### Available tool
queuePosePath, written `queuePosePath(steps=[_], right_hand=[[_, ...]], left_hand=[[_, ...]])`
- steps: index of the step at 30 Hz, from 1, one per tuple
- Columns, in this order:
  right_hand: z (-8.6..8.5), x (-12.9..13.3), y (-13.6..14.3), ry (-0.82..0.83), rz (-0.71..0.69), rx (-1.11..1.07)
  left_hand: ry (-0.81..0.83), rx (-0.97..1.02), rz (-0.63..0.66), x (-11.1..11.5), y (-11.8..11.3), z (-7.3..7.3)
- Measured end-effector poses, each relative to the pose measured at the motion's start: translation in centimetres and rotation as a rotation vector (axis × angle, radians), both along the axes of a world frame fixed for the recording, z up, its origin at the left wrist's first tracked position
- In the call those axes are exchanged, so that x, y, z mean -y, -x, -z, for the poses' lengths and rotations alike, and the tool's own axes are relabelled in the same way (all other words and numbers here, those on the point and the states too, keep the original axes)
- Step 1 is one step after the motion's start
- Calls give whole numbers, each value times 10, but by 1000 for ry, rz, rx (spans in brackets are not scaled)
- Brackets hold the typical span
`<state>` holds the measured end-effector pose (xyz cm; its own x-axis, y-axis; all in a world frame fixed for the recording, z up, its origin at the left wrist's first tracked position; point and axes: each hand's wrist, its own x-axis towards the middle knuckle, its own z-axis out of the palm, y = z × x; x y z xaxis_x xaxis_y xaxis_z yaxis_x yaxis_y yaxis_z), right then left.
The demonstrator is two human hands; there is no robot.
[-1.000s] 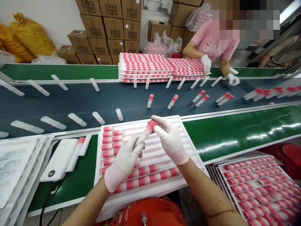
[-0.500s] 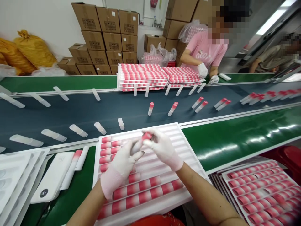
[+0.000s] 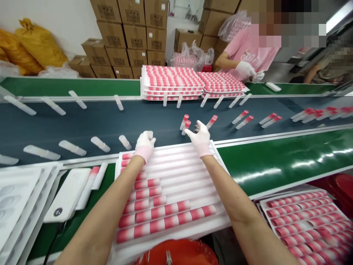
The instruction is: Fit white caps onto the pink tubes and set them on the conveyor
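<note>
My left hand (image 3: 145, 142), in a white glove, is closed at the belt's near edge around a white tube (image 3: 149, 133), mostly hidden by the fingers. My right hand (image 3: 200, 138), gloved too, has thumb and fingers apart just right of a pink-capped tube (image 3: 186, 127) standing on the belt. Another pink-capped tube (image 3: 184, 120) stands right behind that one. Below both hands lies a white ribbed tray (image 3: 176, 162). Pink-and-white caps (image 3: 162, 211) lie in its grooves, in long rows at the near side and shorter ones at the left, partly covered by my left forearm.
The dark conveyor belt (image 3: 154, 119) carries white tubes (image 3: 100, 144) at left and pink-capped pairs at right. Stacked cap trays (image 3: 172, 82) stand beyond it, near a co-worker in pink (image 3: 248, 55). A white phone (image 3: 67, 195) lies left; another filled tray (image 3: 306, 224) is at lower right.
My hands have moved apart and forward from over the tray to the belt. The pink-capped tube they held now stands on the belt, out of my right hand; my left has closed on a white tube.
</note>
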<state>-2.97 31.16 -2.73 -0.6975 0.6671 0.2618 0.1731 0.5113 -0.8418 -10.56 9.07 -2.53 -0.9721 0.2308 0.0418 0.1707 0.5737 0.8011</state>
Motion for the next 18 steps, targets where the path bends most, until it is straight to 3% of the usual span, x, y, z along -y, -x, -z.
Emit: queuePosePath(steps=[2,5,7,10,12,14,18], right_hand=[[-1,25,-46,-176,-270,-23],[-5,71,-103,-457,-909,-5],[-7,97,-118,-577,-1116,41],[-7,119,-107,-697,-1168,131],[-8,124,-93,-792,-1213,210],[-10,126,-83,-875,-1239,284],[-14,130,-81,-861,-1145,394]], left_hand=[[-12,23,21,3,-2,1],[-74,9,29,15,-17,-10],[-149,-25,51,28,-36,-26],[-266,-17,57,56,-72,-51],[-287,49,1,75,-94,-60],[-252,120,-76,92,-111,-58],[-218,220,-126,108,-131,-34]])
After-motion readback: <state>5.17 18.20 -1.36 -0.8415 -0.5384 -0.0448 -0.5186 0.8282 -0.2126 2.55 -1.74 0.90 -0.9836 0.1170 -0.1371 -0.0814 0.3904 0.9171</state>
